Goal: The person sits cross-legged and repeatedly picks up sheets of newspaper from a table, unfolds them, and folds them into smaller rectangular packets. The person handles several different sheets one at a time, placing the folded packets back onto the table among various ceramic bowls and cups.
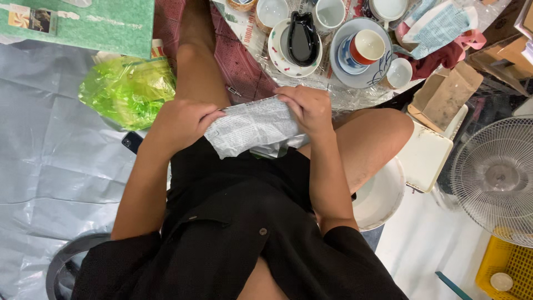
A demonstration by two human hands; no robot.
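I see both hands, left hand [180,123] and right hand [308,109], clamped on a mostly wrapped newspaper bundle [252,127]; unwrapped cups [368,46] wait at twelve o'clock.

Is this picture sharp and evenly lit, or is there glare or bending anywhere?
Head view: bright, even light, soft shadows; the left hand and right hand on the newspaper bundle look sharp; glare shines on the black dish and grey plastic sheet; wide-angle bending stretches the fan at the edge.
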